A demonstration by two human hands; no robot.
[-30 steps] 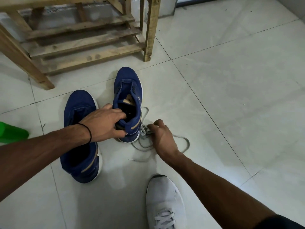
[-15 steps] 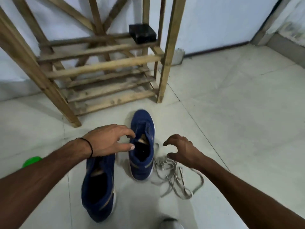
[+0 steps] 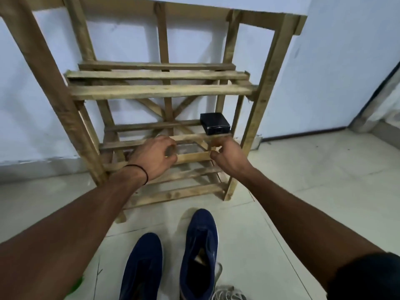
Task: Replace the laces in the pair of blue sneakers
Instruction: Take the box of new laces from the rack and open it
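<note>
Two blue sneakers without laces lie side by side on the tiled floor, the left sneaker point(image 3: 141, 267) and the right sneaker point(image 3: 200, 254), toes pointing at the rack. A loose pile of grey laces point(image 3: 227, 293) lies beside the right sneaker's heel. Both arms are stretched forward above the shoes. My left hand point(image 3: 154, 158) and my right hand point(image 3: 227, 155) hover in front of the wooden rack's lower slats, fingers loosely curled and holding nothing. A small black box point(image 3: 214, 123) sits on a rack slat just above my right hand.
The wooden slatted shoe rack point(image 3: 160, 92) stands against the white wall, filling the middle of the view. A green object point(image 3: 76, 286) shows at the lower left edge under my left arm. A doorway edge point(image 3: 376, 98) is at the right.
Both hands let go of the sneaker and the laces and rose forward toward the rack. The view tilted up from the floor to the rack and wall.
</note>
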